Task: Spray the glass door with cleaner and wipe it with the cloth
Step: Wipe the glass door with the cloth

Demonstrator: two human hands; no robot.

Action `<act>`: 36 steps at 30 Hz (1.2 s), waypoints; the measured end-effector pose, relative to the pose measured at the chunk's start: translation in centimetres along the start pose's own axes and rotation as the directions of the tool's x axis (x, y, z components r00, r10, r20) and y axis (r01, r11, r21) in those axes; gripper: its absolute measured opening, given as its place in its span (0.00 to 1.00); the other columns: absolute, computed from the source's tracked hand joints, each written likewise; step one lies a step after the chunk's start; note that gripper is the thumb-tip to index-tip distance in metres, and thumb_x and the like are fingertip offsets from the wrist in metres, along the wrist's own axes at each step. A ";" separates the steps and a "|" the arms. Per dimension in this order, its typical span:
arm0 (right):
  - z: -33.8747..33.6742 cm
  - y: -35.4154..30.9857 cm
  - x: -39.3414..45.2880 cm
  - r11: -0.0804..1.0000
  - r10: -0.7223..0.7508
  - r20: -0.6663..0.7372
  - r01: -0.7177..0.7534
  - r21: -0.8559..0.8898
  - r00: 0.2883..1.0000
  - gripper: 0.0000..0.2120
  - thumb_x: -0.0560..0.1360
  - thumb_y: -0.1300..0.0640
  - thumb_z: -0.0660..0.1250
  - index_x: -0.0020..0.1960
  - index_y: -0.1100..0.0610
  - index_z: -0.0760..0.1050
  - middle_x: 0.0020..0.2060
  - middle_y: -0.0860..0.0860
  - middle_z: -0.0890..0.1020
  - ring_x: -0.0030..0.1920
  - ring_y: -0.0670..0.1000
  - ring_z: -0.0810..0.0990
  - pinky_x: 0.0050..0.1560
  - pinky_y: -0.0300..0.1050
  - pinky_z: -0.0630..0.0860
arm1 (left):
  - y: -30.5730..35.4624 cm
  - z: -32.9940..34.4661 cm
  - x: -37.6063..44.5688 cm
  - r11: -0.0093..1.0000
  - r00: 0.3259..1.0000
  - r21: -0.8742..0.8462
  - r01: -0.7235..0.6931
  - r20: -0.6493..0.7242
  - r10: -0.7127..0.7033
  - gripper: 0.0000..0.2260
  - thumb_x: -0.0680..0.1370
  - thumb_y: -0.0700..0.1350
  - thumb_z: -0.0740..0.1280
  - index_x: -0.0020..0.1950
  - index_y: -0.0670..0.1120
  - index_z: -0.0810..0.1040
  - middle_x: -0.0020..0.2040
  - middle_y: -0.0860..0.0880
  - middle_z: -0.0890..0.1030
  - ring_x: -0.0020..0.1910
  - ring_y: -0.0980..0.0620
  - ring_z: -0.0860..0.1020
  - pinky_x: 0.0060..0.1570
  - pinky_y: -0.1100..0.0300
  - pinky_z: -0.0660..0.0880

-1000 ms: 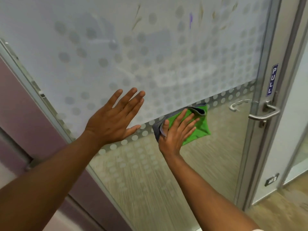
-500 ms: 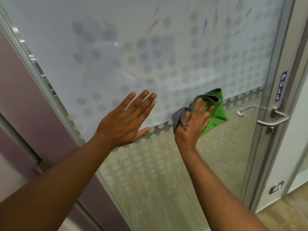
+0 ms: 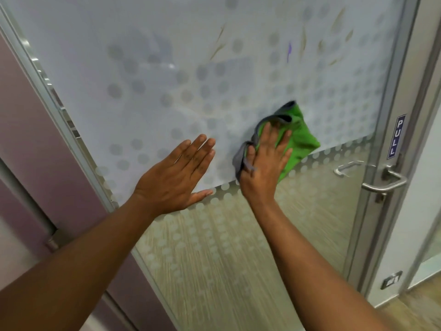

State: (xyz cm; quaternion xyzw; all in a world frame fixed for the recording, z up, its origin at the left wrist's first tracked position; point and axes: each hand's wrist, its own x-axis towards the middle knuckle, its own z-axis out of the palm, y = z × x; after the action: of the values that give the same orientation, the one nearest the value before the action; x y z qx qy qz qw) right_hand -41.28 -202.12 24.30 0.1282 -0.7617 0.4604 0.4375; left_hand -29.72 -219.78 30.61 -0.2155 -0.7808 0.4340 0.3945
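Wiping the frosted band of a glass door (image 3: 167,68), a person presses a green cloth (image 3: 298,139) flat against the pane with the right hand (image 3: 263,168), fingers spread over the fabric and the thumb tucked into its grey edge. The cloth sits just above the line where the dotted frosting gives way to clear glass, left of the lever handle (image 3: 384,180) and a blue PULL sign (image 3: 396,137). The left hand (image 3: 176,177) lies open and empty, palm to the glass, just beside the cloth, apparently bracing the door. No spray bottle is in view.

The cloth looks soft and light, bunched into loose folds that would slip unless pinned by a broad palm; holding it across its middle, as now, seems the surest grip. The pane is stiff, smooth and likely slick where wet, and a hinged door may swing under a hard push, so steady pressure suits better than force. Brown streaks (image 3: 219,44) and a purple mark (image 3: 289,51) higher up suggest wiping is far from finished.
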 end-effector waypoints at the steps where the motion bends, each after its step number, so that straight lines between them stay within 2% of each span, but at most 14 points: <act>1: 0.2 0.0 -1.6 1.000 -0.017 0.041 0.017 -0.009 0.999 0.28 0.84 0.47 0.47 0.81 0.55 0.50 0.81 0.53 0.53 0.80 0.61 0.44 0.75 0.70 0.46 | 0.0 0.1 0.0 1.000 1.000 0.001 0.002 -0.005 -0.002 0.40 0.84 0.66 0.46 0.81 0.33 0.50 0.81 0.33 0.51 0.81 0.35 0.54 0.79 0.43 0.56; 5: 0.9 -1.3 -5.9 0.945 -0.302 0.244 0.323 -0.048 0.922 0.30 0.82 0.42 0.47 0.81 0.51 0.45 0.80 0.48 0.44 0.79 0.63 0.37 0.75 0.71 0.42 | 0.1 -0.1 0.0 1.000 1.000 -0.025 0.017 0.016 -0.017 0.42 0.83 0.68 0.47 0.81 0.33 0.49 0.81 0.33 0.49 0.81 0.35 0.52 0.80 0.42 0.55; 8: 0.1 -2.6 -3.1 0.840 -0.496 0.284 0.537 -0.084 0.821 0.32 0.81 0.38 0.46 0.80 0.51 0.46 0.80 0.52 0.52 0.79 0.65 0.42 0.74 0.73 0.45 | 0.0 -0.9 0.3 0.991 0.995 -0.094 0.095 0.018 -0.094 0.44 0.82 0.69 0.48 0.81 0.33 0.48 0.81 0.33 0.49 0.81 0.35 0.51 0.80 0.42 0.54; 9: -0.1 -2.9 -1.8 0.828 -0.508 0.275 0.551 -0.104 0.816 0.31 0.81 0.39 0.47 0.80 0.50 0.48 0.80 0.52 0.54 0.79 0.64 0.44 0.74 0.73 0.47 | -0.4 -1.2 0.5 0.989 0.994 -0.100 0.113 0.008 -0.113 0.44 0.82 0.68 0.49 0.81 0.32 0.49 0.81 0.33 0.50 0.81 0.35 0.51 0.80 0.41 0.54; 11: -0.4 -3.3 -0.1 0.866 -0.446 0.233 0.482 -0.130 0.864 0.28 0.83 0.44 0.52 0.80 0.50 0.52 0.80 0.53 0.57 0.80 0.63 0.46 0.75 0.71 0.47 | -1.8 -1.7 0.7 0.984 0.989 -0.099 0.145 0.001 -0.145 0.43 0.83 0.68 0.50 0.81 0.32 0.49 0.81 0.33 0.49 0.81 0.34 0.50 0.80 0.41 0.52; 14: 0.1 -4.4 -1.3 0.929 -0.344 0.189 0.363 -0.076 0.920 0.27 0.84 0.47 0.51 0.81 0.51 0.52 0.80 0.53 0.57 0.80 0.64 0.44 0.75 0.70 0.43 | -5.1 -2.6 0.9 0.976 0.977 -0.055 0.212 0.007 -0.212 0.42 0.83 0.67 0.48 0.81 0.33 0.47 0.81 0.34 0.46 0.81 0.34 0.48 0.80 0.41 0.49; 16: 0.7 -5.5 -3.4 0.905 -0.399 0.235 0.422 -0.052 0.886 0.27 0.83 0.46 0.51 0.81 0.51 0.52 0.79 0.52 0.59 0.80 0.64 0.44 0.74 0.73 0.45 | -7.2 -3.2 1.1 0.968 0.968 -0.012 0.252 0.007 -0.252 0.42 0.83 0.67 0.46 0.81 0.33 0.46 0.81 0.33 0.45 0.81 0.34 0.47 0.80 0.41 0.47; 18: 1.2 -6.7 -4.3 0.840 -0.508 0.275 0.540 -0.051 0.816 0.28 0.83 0.47 0.53 0.80 0.51 0.54 0.79 0.52 0.61 0.80 0.64 0.45 0.73 0.74 0.47 | -8.7 -3.7 1.5 0.955 0.955 -0.001 0.298 0.009 -0.298 0.42 0.83 0.67 0.45 0.81 0.33 0.45 0.81 0.31 0.47 0.81 0.33 0.46 0.80 0.41 0.46; 21: 0.9 -9.0 -1.5 0.780 -0.596 0.247 0.624 -0.048 0.764 0.25 0.83 0.48 0.55 0.78 0.53 0.61 0.77 0.52 0.65 0.80 0.63 0.48 0.74 0.72 0.48 | -9.9 -4.1 2.2 0.923 0.923 -0.001 0.384 0.008 -0.384 0.43 0.82 0.67 0.46 0.81 0.34 0.43 0.81 0.31 0.47 0.81 0.35 0.44 0.80 0.42 0.44; 23: 0.0 -10.3 1.5 0.782 -0.597 0.217 0.621 -0.054 0.772 0.24 0.83 0.49 0.55 0.78 0.52 0.63 0.77 0.51 0.66 0.80 0.61 0.49 0.75 0.70 0.48 | -10.0 -4.1 2.4 0.908 0.908 -0.020 0.419 -0.003 -0.419 0.43 0.82 0.68 0.45 0.81 0.34 0.43 0.81 0.31 0.47 0.81 0.35 0.45 0.80 0.42 0.43; 27: -0.8 -10.9 5.1 0.827 -0.537 0.153 0.554 -0.098 0.829 0.26 0.82 0.48 0.49 0.80 0.51 0.57 0.79 0.51 0.60 0.80 0.60 0.49 0.76 0.68 0.47 | -9.7 -4.1 2.5 0.898 0.898 -0.027 0.440 -0.006 -0.440 0.44 0.81 0.70 0.42 0.81 0.35 0.41 0.82 0.33 0.46 0.82 0.36 0.45 0.81 0.43 0.43; 31: 0.2 -10.3 2.7 0.864 -0.485 0.118 0.495 -0.088 0.867 0.26 0.83 0.49 0.54 0.79 0.53 0.58 0.78 0.52 0.62 0.80 0.60 0.48 0.75 0.69 0.49 | -9.8 -4.1 2.4 0.897 0.897 0.002 0.442 0.004 -0.442 0.45 0.81 0.71 0.42 0.81 0.35 0.41 0.82 0.34 0.44 0.82 0.36 0.43 0.81 0.43 0.44; 33: 0.4 -10.1 1.4 0.815 -0.559 0.158 0.574 -0.073 0.814 0.24 0.83 0.50 0.55 0.77 0.55 0.63 0.76 0.54 0.66 0.80 0.61 0.49 0.74 0.71 0.51 | -9.7 -4.1 2.4 0.901 0.901 0.020 0.433 0.003 -0.434 0.45 0.81 0.70 0.42 0.81 0.35 0.40 0.82 0.34 0.43 0.82 0.37 0.42 0.81 0.43 0.45; 36: -0.4 -10.1 3.0 0.675 -0.706 0.219 0.733 -0.079 0.674 0.24 0.82 0.50 0.54 0.77 0.54 0.64 0.77 0.53 0.65 0.80 0.60 0.50 0.75 0.69 0.51 | -9.6 -4.1 2.5 0.900 0.900 0.002 0.436 -0.020 -0.436 0.43 0.81 0.69 0.42 0.81 0.35 0.41 0.82 0.35 0.42 0.82 0.37 0.43 0.81 0.43 0.47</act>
State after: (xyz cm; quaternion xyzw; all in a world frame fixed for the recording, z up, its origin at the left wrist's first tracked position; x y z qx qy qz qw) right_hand -36.74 -206.62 32.65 0.4217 -0.7179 0.1745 0.5256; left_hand -27.88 -221.09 41.05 -0.0380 -0.8040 0.3353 0.4896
